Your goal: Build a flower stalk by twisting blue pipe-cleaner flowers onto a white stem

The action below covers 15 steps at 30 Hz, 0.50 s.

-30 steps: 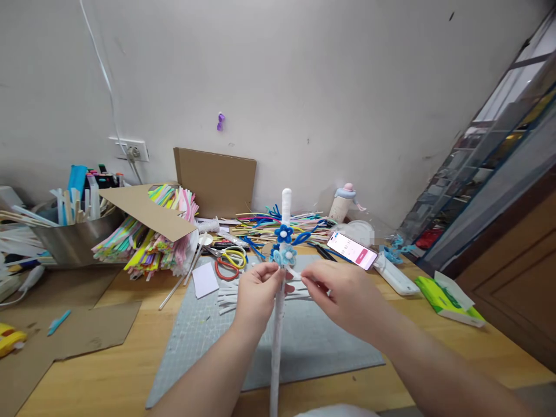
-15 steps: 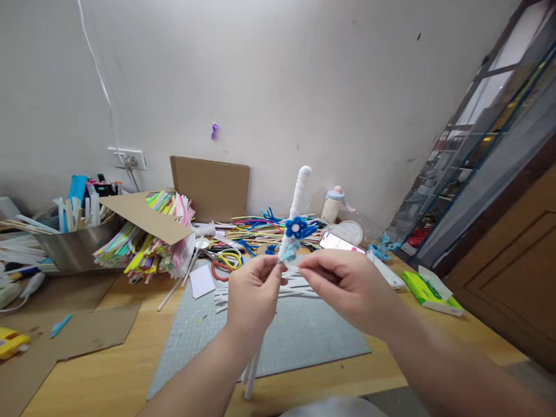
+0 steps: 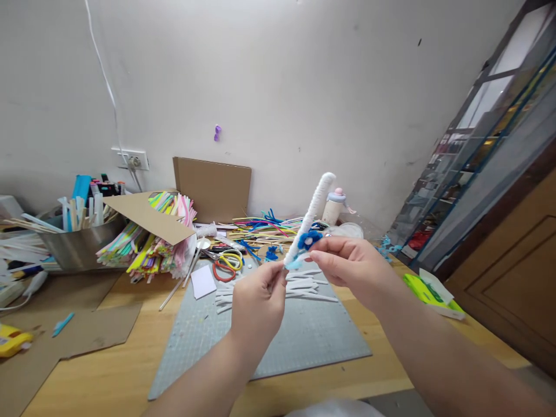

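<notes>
My left hand (image 3: 260,298) is closed around the lower part of a white fuzzy pipe-cleaner-wrapped stick (image 3: 313,208), which leans up to the right. A dark blue pipe-cleaner flower (image 3: 309,239) with a white centre sits on its side. Below that is a light blue fuzzy piece (image 3: 295,262), close to my left fingertips. My right hand (image 3: 354,263) pinches a short white fuzzy strand (image 3: 303,256) beside the stick, just under the dark blue flower. My fingers hide part of the strand and the stick's lower end.
A grey cutting mat (image 3: 313,336) carries several white pipe cleaners (image 3: 299,286) and a white card (image 3: 203,282). Scissors (image 3: 226,264), a loose blue flower (image 3: 271,253) and bundled coloured pipe cleaners (image 3: 147,249) lie behind. A bottle (image 3: 333,208) and a green tissue pack (image 3: 432,295) stand right.
The stick has tilted further to the right, and its top has moved right. My right hand has come up slightly, nearer the dark blue flower. My left hand keeps its grip.
</notes>
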Motion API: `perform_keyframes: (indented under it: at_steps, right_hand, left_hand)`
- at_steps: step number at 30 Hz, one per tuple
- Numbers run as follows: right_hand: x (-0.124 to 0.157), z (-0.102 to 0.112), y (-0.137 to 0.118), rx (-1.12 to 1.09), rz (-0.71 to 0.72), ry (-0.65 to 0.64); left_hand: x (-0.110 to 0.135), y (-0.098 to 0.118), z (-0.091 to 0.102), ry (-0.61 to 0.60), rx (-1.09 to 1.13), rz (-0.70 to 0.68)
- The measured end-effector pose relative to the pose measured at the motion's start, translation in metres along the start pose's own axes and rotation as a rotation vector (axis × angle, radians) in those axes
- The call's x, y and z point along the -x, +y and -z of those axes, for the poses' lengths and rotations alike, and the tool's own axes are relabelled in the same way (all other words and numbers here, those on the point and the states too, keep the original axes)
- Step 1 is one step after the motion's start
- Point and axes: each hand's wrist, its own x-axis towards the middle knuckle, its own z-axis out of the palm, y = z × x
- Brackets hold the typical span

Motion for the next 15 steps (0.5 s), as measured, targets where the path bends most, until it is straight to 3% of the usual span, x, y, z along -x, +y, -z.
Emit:
perform_keyframes:
  at_steps: [3, 7, 11, 15]
  right_hand:
    - [0.006, -0.002, -0.002, 0.155, 0.094, 0.012]
    - [0.022, -0.007, -0.008, 0.583, 0.325, 0.004]
    - [0.033, -0.012, -0.012, 0.94, 0.5, -0.058]
    - [0.035, -0.015, -0.011, 1.16, 0.556, -0.132]
  left_hand:
    - [0.002, -0.001, 0.002, -0.006, -0.219, -0.093]
    - [0.003, -0.002, 0.002, -0.018, -0.454, -0.186]
    - [0.001, -0.001, 0.002, -0.006, -0.562, -0.251]
    - [-0.004, 0.003, 0.004, -0.005, -0.593, -0.267]
